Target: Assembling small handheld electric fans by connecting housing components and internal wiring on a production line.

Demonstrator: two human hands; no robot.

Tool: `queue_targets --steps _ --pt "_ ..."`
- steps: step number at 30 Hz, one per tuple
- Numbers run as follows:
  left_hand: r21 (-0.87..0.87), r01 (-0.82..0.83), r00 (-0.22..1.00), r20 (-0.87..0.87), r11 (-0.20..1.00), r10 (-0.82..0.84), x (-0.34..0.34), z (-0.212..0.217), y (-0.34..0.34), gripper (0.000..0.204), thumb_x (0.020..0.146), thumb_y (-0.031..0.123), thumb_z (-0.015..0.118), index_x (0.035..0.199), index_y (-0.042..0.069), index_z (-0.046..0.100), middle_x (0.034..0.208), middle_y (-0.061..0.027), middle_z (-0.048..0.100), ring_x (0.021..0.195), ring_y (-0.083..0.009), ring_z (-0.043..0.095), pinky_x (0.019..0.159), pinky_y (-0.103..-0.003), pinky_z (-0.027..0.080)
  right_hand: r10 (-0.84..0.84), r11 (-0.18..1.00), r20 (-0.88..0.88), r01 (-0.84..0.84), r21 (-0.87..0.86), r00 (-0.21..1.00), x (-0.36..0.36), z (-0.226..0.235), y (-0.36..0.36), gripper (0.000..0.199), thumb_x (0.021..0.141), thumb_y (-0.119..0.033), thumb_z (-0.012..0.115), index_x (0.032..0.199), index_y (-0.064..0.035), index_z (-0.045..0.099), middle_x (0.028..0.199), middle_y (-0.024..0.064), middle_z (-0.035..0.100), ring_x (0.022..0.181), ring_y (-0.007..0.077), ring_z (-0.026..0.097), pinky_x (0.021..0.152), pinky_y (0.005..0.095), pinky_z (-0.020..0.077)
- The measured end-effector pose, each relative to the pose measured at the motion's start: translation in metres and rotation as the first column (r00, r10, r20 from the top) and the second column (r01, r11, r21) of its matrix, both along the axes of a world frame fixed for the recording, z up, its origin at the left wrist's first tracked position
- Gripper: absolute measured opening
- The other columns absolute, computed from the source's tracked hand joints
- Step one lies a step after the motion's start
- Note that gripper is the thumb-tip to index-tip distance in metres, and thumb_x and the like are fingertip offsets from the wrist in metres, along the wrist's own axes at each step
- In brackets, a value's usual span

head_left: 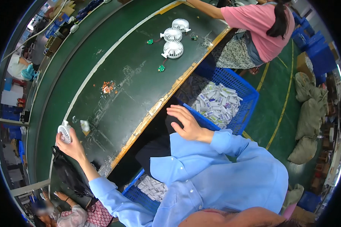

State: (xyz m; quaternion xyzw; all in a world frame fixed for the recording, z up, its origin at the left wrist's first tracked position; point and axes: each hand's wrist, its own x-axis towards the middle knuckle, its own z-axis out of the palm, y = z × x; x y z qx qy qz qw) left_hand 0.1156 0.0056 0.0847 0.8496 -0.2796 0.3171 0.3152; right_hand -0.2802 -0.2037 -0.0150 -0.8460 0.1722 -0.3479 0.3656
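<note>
White fan (64, 135), gripped in the left hand (70, 145) at the near end of the workbench (140, 94), close to its white edge line; clock directions are read outward from this fan, with twelve at the top of the view. The left thumb and fingers are clamped on the fan's rim. At two o'clock, just beside the hand, lies a pale scrap (85, 126); farther off, between one and two, is a scatter of copper-coloured bits (108, 87). Beyond them, in about the same direction, stand three white fans (173, 49) in a close row, with green circuit boards (161, 68) near them, at least two on red wires. At three o'clock the right hand (185, 123) is empty, its fingers apart, near a blue basket (247, 108) of small white cylinders (218, 104). A black bag (66, 166) lies at six o'clock; a co-worker in pink (255, 34) sits at two.

Likely faults: a loose rim grip could let the fan slip across the edge line; a fan set among the copper bits might pick up debris; the thin wires could be strained if a fan were lifted while its board caught.
</note>
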Motion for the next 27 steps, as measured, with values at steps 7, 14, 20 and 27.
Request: queue_targets --steps 7,14,20,27 --pt "0.001 0.604 0.797 0.001 0.797 -0.604 -0.147 0.066 -0.057 0.060 0.069 0.016 0.081 0.122 0.002 0.058 0.131 -0.0202 0.054 0.121 -0.0364 0.053 0.100 -0.044 0.044 -0.016 0.999 0.092 0.020 -0.049 0.996 0.005 0.069 -0.011 0.059 0.082 -0.017 0.070 0.133 0.0025 0.050 0.137 0.0190 0.051 0.132 0.0392 0.043 0.111 0.0474 0.0352" --pt "-0.013 0.833 0.550 -0.089 0.553 -0.831 -0.223 0.052 -0.083 0.061 0.062 0.021 0.086 0.116 0.006 0.061 0.127 -0.0185 0.056 0.122 -0.0454 0.050 0.097 -0.052 0.047 0.346 0.903 0.068 -0.351 0.247 0.936 0.002 0.090 -0.011 0.049 0.078 -0.016 0.069 0.122 0.0041 0.060 0.124 0.0198 0.060 0.119 0.0329 0.056 0.103 0.0421 0.0426" --pt "-0.070 0.747 0.636 -0.214 0.661 -0.742 -0.227 0.028 -0.077 0.058 0.065 0.015 0.083 0.118 0.004 0.061 0.127 -0.0177 0.056 0.124 -0.0436 0.049 0.099 -0.051 0.044 0.368 0.278 0.350 -0.461 0.843 0.861 -0.016 0.064 0.000 0.014 0.095 -0.008 0.056 0.098 0.0020 0.065 0.088 0.0101 0.070 0.090 0.0187 0.067 0.088 0.0328 0.0503" --pt "-0.142 0.801 0.477 -0.436 0.582 -0.763 -0.256 -0.008 -0.074 0.053 0.069 0.012 0.076 0.118 0.000 0.060 0.128 -0.0196 0.057 0.127 -0.0407 0.050 0.107 -0.051 0.037 0.373 0.158 0.334 -0.414 0.896 0.866 -0.032 0.078 -0.007 0.020 0.097 -0.016 0.053 0.089 0.0010 0.062 0.080 0.0084 0.066 0.081 0.0144 0.063 0.079 0.0291 0.0486"
